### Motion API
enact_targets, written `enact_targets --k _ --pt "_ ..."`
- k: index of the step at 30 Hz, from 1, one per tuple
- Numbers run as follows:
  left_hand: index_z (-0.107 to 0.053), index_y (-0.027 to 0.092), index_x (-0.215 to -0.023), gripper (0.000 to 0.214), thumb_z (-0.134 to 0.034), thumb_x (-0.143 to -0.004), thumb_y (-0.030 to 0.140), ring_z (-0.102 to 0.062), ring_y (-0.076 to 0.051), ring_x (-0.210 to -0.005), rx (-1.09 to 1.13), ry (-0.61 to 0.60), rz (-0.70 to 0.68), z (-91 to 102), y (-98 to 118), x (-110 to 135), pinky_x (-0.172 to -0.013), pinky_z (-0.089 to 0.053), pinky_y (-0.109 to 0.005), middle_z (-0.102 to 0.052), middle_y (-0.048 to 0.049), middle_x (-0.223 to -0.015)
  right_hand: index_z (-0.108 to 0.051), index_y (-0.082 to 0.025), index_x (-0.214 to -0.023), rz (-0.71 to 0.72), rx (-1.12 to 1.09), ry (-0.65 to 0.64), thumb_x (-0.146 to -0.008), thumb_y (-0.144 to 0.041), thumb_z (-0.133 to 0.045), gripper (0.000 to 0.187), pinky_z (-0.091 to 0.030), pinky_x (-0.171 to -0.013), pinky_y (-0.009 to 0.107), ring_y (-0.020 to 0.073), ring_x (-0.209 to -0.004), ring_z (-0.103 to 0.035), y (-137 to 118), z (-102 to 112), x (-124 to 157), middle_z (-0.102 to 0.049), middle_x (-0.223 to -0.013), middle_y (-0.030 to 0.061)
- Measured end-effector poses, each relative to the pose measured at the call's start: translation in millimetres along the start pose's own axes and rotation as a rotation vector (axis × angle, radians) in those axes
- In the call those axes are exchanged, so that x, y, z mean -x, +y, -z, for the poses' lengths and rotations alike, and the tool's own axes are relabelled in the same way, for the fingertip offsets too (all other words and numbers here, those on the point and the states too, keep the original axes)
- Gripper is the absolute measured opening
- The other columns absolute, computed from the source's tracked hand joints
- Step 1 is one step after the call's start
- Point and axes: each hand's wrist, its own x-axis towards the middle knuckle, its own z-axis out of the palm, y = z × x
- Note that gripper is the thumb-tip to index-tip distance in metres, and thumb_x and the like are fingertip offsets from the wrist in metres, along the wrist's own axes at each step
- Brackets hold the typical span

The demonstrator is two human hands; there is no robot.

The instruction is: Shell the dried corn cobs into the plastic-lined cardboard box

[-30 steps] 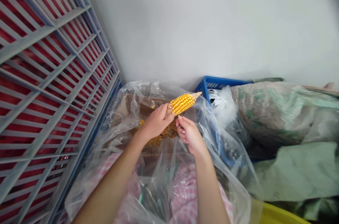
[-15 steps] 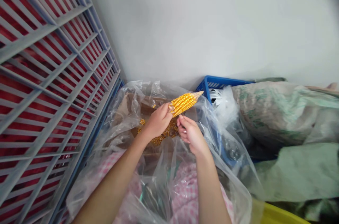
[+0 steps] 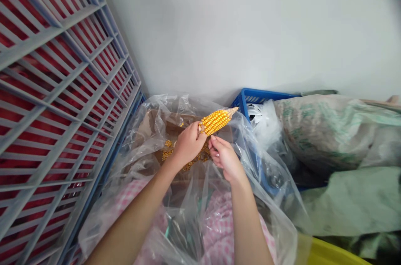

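An ear of corn with yellow kernels is held at its blunt end by my left hand, fingers wrapped round it. Its pale tip points up and to the right. Just below the ear is my right hand, fingers curled together and fingertips close to the kernels; whatever they may hold is hidden. Loose corn kernels lie beneath the hands in a cardboard box, lined and surrounded by a clear plastic sheet.
A large slatted grey crate with red behind it stands at the left. To the right are a blue basket, a white plastic bag, a bulky woven sack and a yellow tub edge. A white wall rises behind.
The ear of corn and my left hand have shifted very slightly left. My right hand stays close under the ear, fingers still curled.
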Motion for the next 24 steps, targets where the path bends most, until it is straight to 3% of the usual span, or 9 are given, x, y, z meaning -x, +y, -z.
enact_targets --k 8,14,20,24 --pt "-0.051 0.017 -0.096 0.024 -0.037 -0.08 0.029 -0.052 -0.018 -0.094 0.084 -0.019 -0.045 0.5 -2.9 0.5 -0.08 -0.039 -0.029 -0.058 -0.0056 -0.101 -0.04 -0.018 -0.063 -0.005 -0.016 -0.013 -0.072 -0.043 -0.05 0.029 -0.005 -0.03 0.014 0.0004 -0.032 -0.014 -1.4 -0.4 1.3 -0.025 -0.042 -0.0107" --pt "-0.051 0.016 -0.096 0.028 -0.028 -0.083 0.025 -0.052 -0.017 -0.089 0.129 -0.006 -0.025 -3.1 -4.9 -2.7 -0.077 -0.039 -0.029 -0.057 -0.0059 -0.095 -0.04 -0.018 -0.063 -0.012 -0.015 -0.018 -0.072 -0.044 -0.05 0.029 -0.005 -0.03 0.014 0.0005 -0.032 -0.013 -1.0 -0.2 1.8 -0.025 -0.041 -0.011" --pt "-0.051 0.016 -0.103 0.03 -0.031 -0.08 0.019 -0.051 -0.017 -0.091 0.211 0.012 -0.043 -8.6 -8.1 -2.3 -0.08 -0.038 -0.029 -0.057 -0.0059 -0.099 -0.041 -0.018 -0.062 -0.004 -0.026 -0.015 -0.071 -0.043 -0.052 0.028 -0.004 -0.03 0.014 0.0007 -0.032 -0.012 0.3 2.0 1.8 -0.024 -0.042 -0.011" --pt "-0.052 0.017 -0.104 0.032 -0.035 -0.083 0.034 -0.051 -0.018 -0.095 0.3 -0.054 -0.05 -6.0 -7.5 1.0 -0.082 -0.037 -0.03 -0.057 -0.0065 -0.104 -0.043 -0.018 -0.061 -0.002 -0.015 0.019 -0.071 -0.043 -0.053 0.029 -0.004 -0.031 0.015 0.0008 -0.032 -0.013 -0.4 3.5 1.4 -0.024 -0.041 -0.0107"
